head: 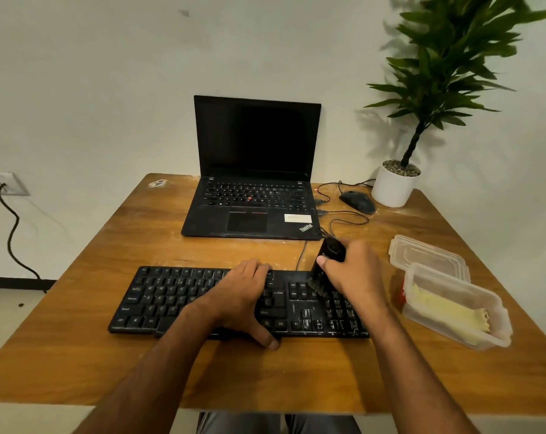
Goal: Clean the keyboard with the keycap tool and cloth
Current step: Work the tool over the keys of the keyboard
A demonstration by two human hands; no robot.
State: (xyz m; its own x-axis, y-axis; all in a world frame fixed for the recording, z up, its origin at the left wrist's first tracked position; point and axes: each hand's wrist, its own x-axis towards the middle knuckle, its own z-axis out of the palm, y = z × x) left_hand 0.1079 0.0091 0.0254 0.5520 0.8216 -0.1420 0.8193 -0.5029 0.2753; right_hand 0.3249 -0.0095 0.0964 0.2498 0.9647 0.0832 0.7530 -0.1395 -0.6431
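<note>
A black keyboard [171, 299] lies across the near middle of the wooden table [93, 364]. My left hand [240, 296] spans its centre, fingers over the far edge and thumb hooked on the near edge. My right hand [356, 270] grips a black brush tool [329, 250], whose bristles [318, 285] touch the keys right of the enter key. A yellow cloth [446, 314] lies inside a clear plastic box [500, 321] to the right of the keyboard.
An open black laptop [256, 183] stands behind the keyboard. At the back right sit a black mouse [357, 202], its cables, and a potted plant [396, 183]. The box lid [425, 255] lies behind the box. A wall socket with a cable [12, 227] is at left.
</note>
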